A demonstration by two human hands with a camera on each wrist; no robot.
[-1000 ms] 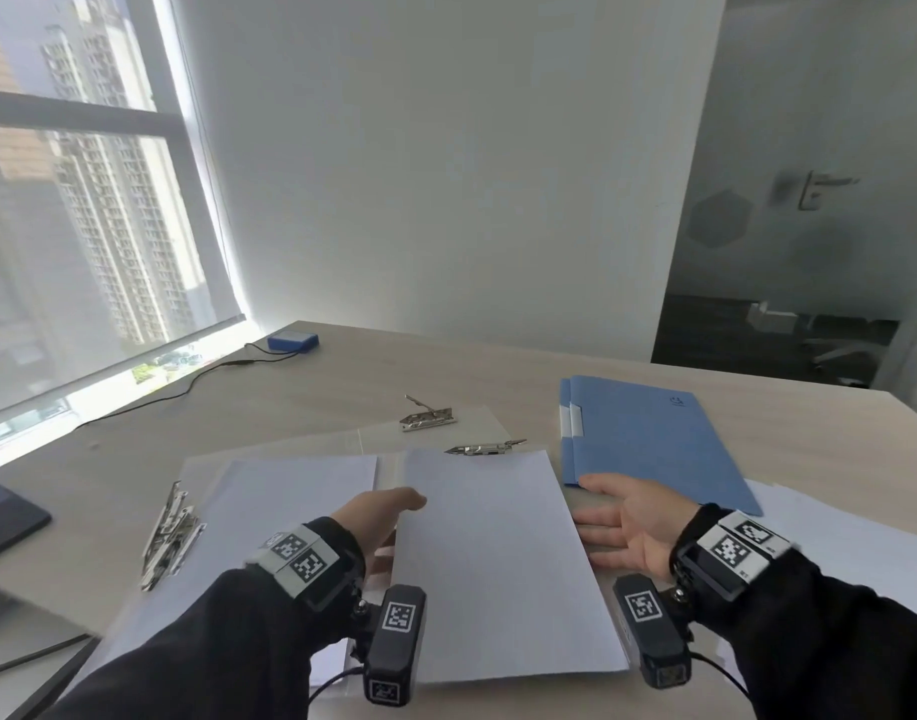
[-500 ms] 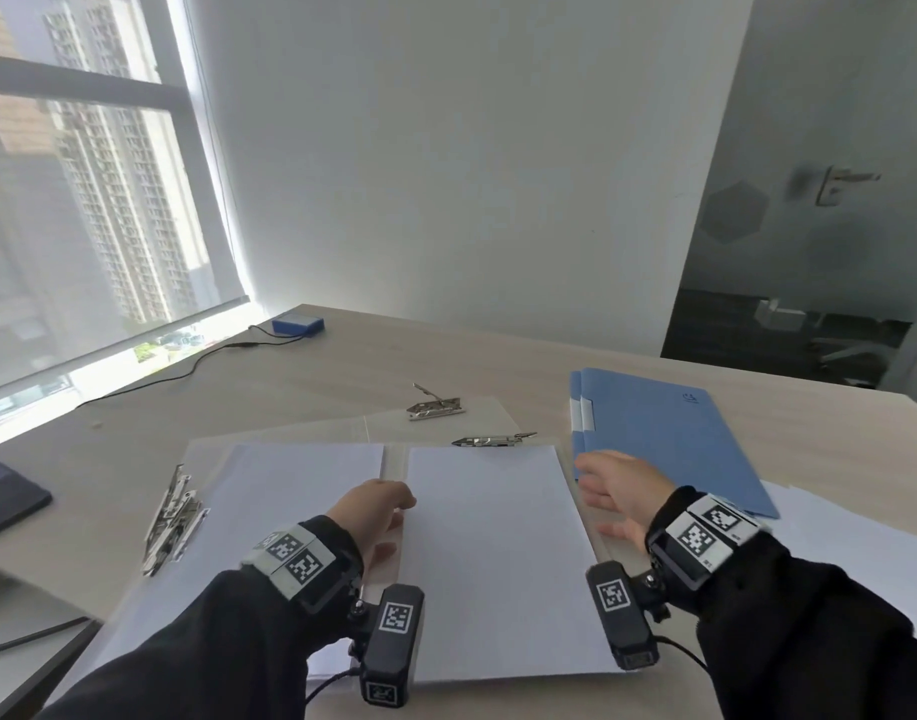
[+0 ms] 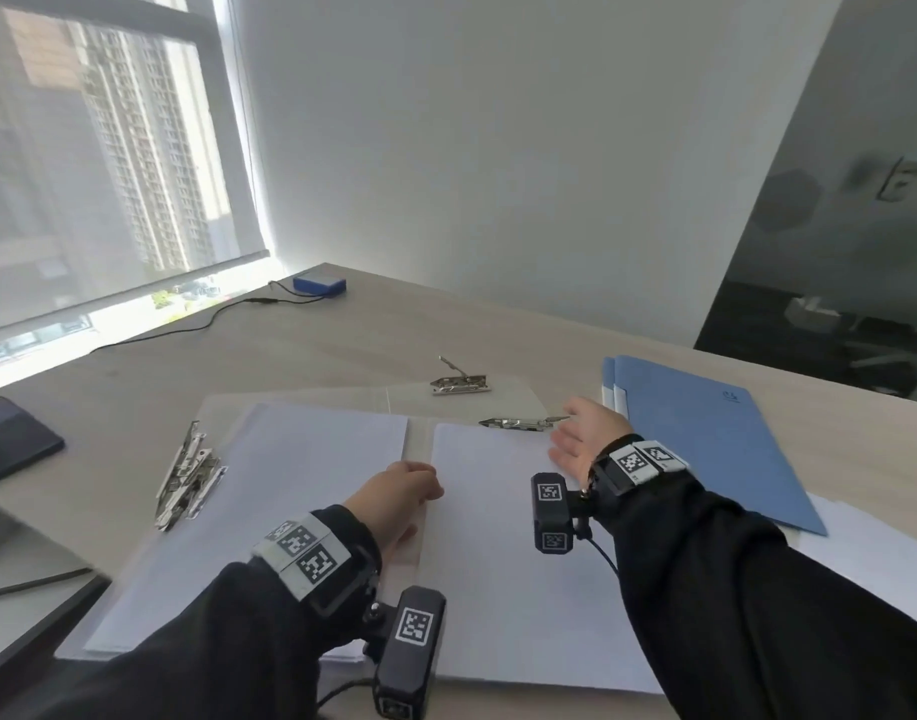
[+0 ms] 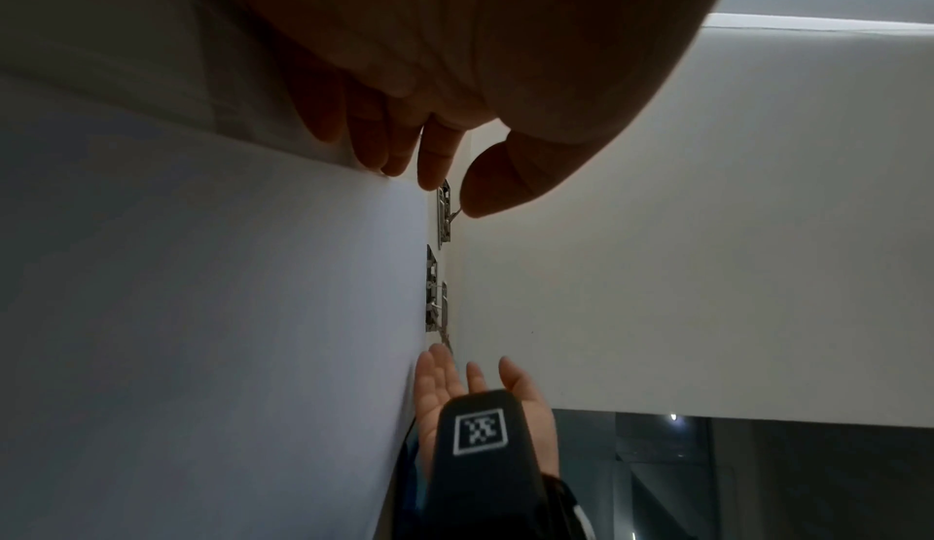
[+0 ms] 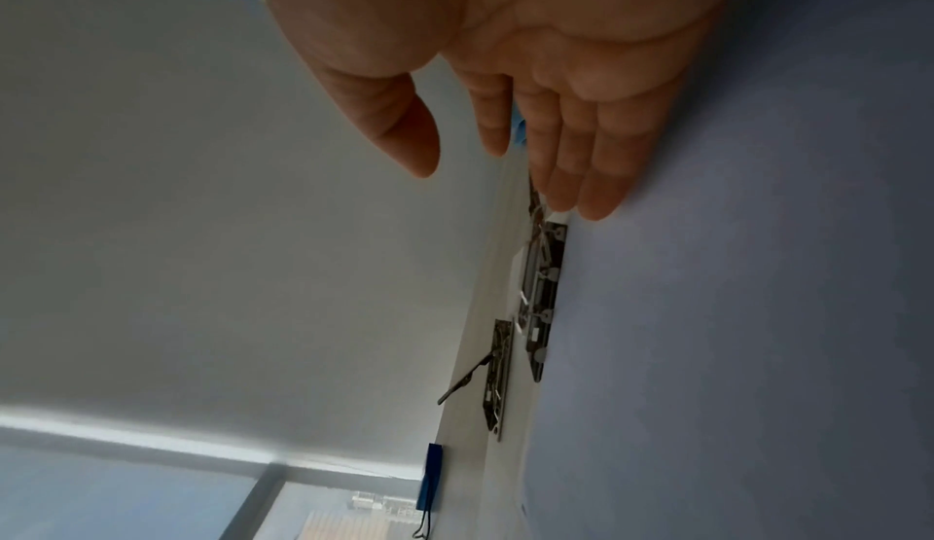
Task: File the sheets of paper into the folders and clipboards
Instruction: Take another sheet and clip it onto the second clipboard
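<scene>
A white sheet (image 3: pixel 503 563) lies on the right half of a clear open folder (image 3: pixel 420 402), just below its flat metal clip (image 3: pixel 518 422). A second sheet (image 3: pixel 300 485) covers the left half. My left hand (image 3: pixel 399 491) rests on the right sheet's left edge, fingers loosely bent and holding nothing; the left wrist view shows its fingertips (image 4: pixel 399 165) touching the paper (image 4: pixel 202 309). My right hand (image 3: pixel 586 433) lies at the sheet's top right corner beside the clip's lever. Its fingers (image 5: pixel 596 197) are straight along the paper (image 5: pixel 733 309), close to the clip (image 5: pixel 541 297).
A blue folder (image 3: pixel 705 439) lies to the right over more white sheets (image 3: pixel 861 553). Another clip (image 3: pixel 459 381) stands with its lever raised behind the folder; stacked clips (image 3: pixel 186 475) sit at the left. A phone (image 3: pixel 9 439) and a blue box (image 3: pixel 319 284) with cable lie farther left.
My right hand has left the sheet's right edge, turned palm down and moved forward to the top right corner by the clip. The left hand stays at the sheet's left edge.
</scene>
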